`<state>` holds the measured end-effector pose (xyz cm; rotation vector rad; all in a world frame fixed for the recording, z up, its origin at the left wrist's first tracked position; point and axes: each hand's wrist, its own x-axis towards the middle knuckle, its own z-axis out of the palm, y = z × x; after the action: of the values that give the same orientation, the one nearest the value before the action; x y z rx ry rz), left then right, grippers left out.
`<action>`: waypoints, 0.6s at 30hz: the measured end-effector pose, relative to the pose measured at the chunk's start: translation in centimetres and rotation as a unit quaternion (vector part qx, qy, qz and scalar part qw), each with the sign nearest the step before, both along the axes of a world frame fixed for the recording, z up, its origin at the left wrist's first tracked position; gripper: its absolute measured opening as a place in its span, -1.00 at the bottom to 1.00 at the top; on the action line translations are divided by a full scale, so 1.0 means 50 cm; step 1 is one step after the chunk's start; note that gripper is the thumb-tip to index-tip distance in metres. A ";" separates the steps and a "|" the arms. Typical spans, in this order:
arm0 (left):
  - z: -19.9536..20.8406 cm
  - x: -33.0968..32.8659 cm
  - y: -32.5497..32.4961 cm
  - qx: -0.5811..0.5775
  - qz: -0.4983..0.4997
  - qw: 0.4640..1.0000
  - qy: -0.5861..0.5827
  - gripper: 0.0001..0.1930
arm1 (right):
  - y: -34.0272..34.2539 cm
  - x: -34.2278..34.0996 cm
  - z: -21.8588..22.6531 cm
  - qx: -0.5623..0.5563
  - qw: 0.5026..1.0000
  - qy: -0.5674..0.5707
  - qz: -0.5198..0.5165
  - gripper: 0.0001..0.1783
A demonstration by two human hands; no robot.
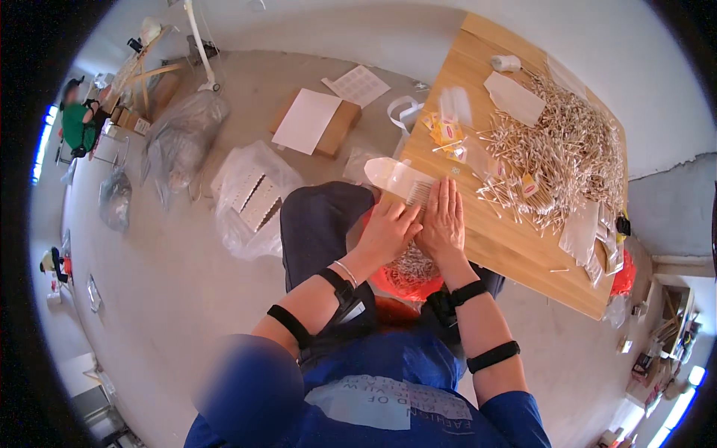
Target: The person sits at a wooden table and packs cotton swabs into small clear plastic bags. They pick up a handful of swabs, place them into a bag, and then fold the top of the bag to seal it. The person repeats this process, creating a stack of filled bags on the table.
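Observation:
At the near left edge of the wooden table (pixel 515 261), both hands work on a small clear pouch (pixel 399 178) with a row of cotton swabs (pixel 423 193) in it. My left hand (pixel 388 231) has its fingers bent and closed at the pouch's near side. Beside it, my right hand (pixel 442 224) lies flat along the swabs, fingers straight and together. Below the hands, a red bag (pixel 418 287) filled with loose cotton swabs sits between my legs. What lies under my palms is hidden.
A large heap of cotton swabs (pixel 560 149) covers the table's far right part, with clear pouches (pixel 579 235) and yellow cards (pixel 447 133) around it. On the floor are a cardboard box (pixel 340 131) and plastic bags (pixel 258 198). Another person (pixel 78 123) is far left.

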<state>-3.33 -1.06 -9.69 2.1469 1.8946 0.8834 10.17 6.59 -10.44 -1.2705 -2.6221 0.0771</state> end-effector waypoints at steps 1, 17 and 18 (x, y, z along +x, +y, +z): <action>0.001 0.000 0.000 0.008 0.000 1.000 0.003 -0.59 | 0.000 0.001 0.001 0.002 1.000 0.000 0.003 -0.17; 0.004 0.013 0.003 0.003 0.037 0.999 0.016 -0.56 | 0.002 0.001 0.004 0.015 1.000 0.003 0.006 -0.21; 0.004 0.014 0.004 0.006 0.038 0.999 0.027 -0.56 | 0.002 0.001 0.001 0.016 1.000 0.006 0.005 -0.22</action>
<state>-2.62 -0.87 -9.50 2.1392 2.0144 0.8623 10.23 6.70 -10.38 -1.2433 -2.6089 0.0426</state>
